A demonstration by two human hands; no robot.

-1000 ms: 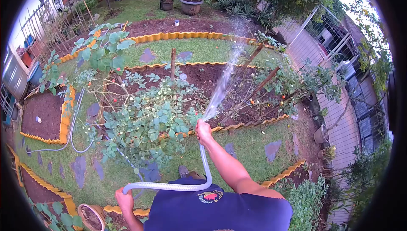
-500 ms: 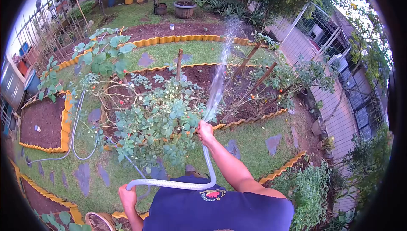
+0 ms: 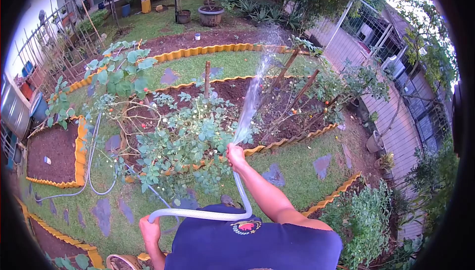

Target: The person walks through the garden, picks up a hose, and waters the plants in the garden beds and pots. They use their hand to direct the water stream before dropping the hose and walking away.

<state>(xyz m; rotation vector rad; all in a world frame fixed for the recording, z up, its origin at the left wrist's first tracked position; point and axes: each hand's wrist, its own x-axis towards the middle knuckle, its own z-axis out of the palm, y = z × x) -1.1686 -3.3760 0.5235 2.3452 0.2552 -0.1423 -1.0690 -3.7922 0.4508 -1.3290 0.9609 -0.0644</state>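
My right hand (image 3: 236, 156) is closed around the hose (image 3: 208, 215) close to its outlet, at the centre of the view. Water (image 3: 251, 99) sprays from there up and away over the garden bed. Lower left, my left hand (image 3: 149, 229) grips the same hose, which bends across my front between the two hands. Just beyond my right hand and to its left stand leafy tomato plants (image 3: 183, 136) with small red and pale fruits. The hose opening itself is hidden by my fingers and the spray.
Wavy yellow edging (image 3: 213, 49) borders the soil beds. Wooden stakes (image 3: 207, 79) rise among the plants. More hose (image 3: 88, 163) loops over the grass at left. Large pots (image 3: 211, 16) stand at the back; a paved path (image 3: 391, 116) and fence run along the right.
The view has shifted slightly. My right hand and the hose end sit a little further left and lower in the frame, with water still flowing. Both hands keep their hold.
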